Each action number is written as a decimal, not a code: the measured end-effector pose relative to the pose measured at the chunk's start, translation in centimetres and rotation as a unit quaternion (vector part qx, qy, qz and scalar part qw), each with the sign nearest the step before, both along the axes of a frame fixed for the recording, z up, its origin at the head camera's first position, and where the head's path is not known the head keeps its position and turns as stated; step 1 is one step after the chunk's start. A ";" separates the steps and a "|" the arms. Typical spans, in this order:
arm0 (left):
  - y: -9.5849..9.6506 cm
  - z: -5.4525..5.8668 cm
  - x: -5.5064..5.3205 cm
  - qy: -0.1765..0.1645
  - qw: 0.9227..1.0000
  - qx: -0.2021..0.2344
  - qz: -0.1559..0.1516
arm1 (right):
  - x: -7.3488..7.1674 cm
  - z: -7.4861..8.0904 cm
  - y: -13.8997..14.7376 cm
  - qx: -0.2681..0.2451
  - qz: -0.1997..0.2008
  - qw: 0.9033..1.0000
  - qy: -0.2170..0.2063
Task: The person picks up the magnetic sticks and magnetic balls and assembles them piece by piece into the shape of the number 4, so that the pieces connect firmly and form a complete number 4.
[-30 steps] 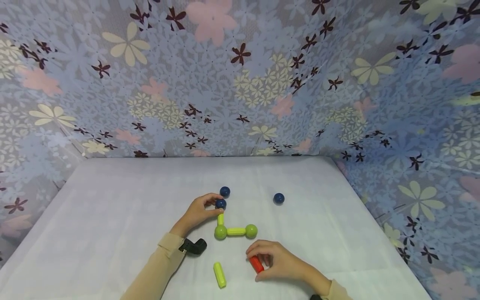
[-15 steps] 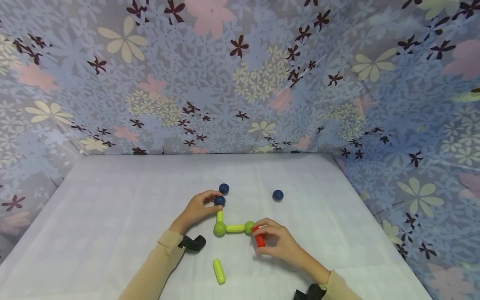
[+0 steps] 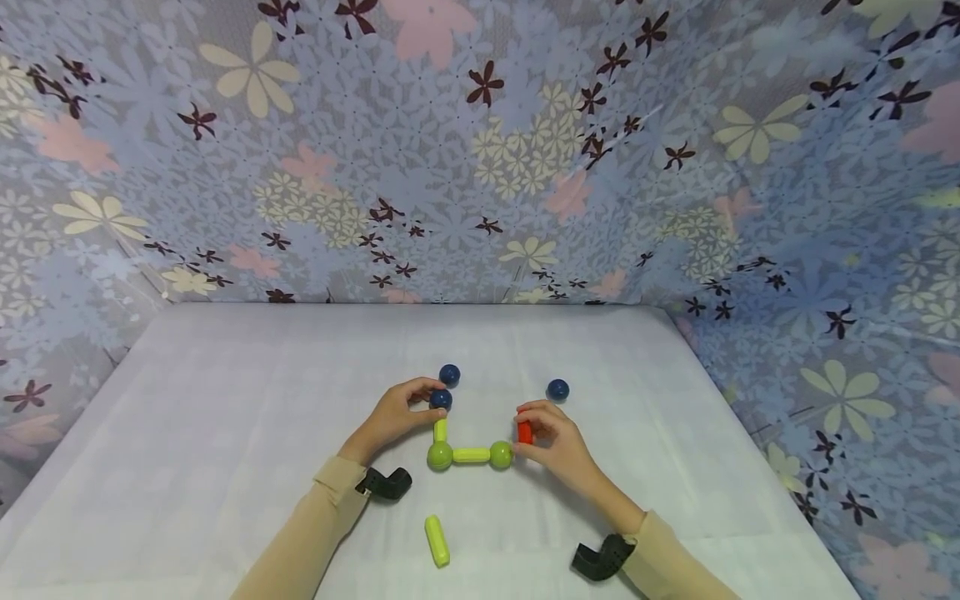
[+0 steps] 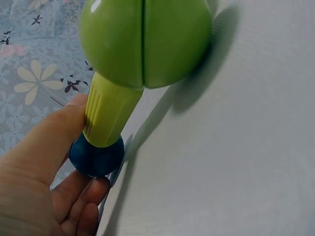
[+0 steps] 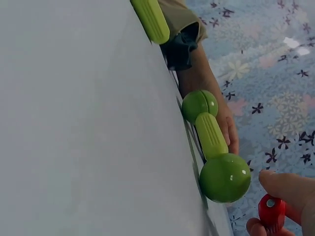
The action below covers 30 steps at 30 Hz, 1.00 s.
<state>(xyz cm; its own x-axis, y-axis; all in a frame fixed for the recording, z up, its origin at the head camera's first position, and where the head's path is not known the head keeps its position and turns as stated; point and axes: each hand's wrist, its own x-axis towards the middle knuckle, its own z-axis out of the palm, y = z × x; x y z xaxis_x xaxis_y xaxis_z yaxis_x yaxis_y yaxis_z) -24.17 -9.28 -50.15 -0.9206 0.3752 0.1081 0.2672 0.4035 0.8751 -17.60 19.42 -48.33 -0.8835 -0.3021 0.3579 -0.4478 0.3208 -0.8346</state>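
Observation:
My left hand (image 3: 403, 413) grips a dark blue ball (image 3: 441, 400) at the far end of a yellow-green rod (image 3: 440, 430). That rod runs to a green ball (image 3: 440, 456), and a second yellow-green rod (image 3: 471, 455) joins it to another green ball (image 3: 501, 454), making an L on the table. In the left wrist view the thumb and fingers wrap the blue ball (image 4: 97, 156). Just beyond the right-hand green ball, my right hand (image 3: 558, 442) pinches a red rod (image 3: 524, 429) between thumb and fingers; its end (image 5: 271, 209) faces the right wrist camera.
A loose blue ball (image 3: 449, 375) sits just behind the gripped one. Another blue ball (image 3: 558, 390) lies farther right, beyond my right hand. Nearer to me is a loose yellow-green rod (image 3: 437, 541). White cloth covers the table (image 3: 225, 400), and a flowered curtain (image 3: 420, 150) hangs behind it.
My right hand has carried the red rod away from me, past the right-hand green ball, and the rod now points more straight ahead. The left hand keeps its grip on the blue ball.

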 end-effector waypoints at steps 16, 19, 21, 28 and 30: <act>0.0 0.3 0.3 0.011 1.000 -0.002 0.000 | -1.0 1.8 -2.0 -0.024 0.018 0.999 -0.037; 0.0 0.3 0.1 0.006 1.000 -0.004 0.002 | -1.4 1.6 -2.3 -0.036 0.030 0.998 -0.043; 0.0 0.3 0.0 0.005 1.000 -0.002 0.002 | -1.5 1.6 -2.4 -0.037 0.031 0.998 -0.041; 0.1 0.3 0.0 0.003 1.000 -0.001 0.003 | -1.5 1.7 -3.0 -0.023 0.027 0.999 -0.034; 0.0 0.2 0.1 0.002 1.000 -0.002 0.003 | -1.4 1.8 -3.2 -0.016 0.022 0.999 -0.037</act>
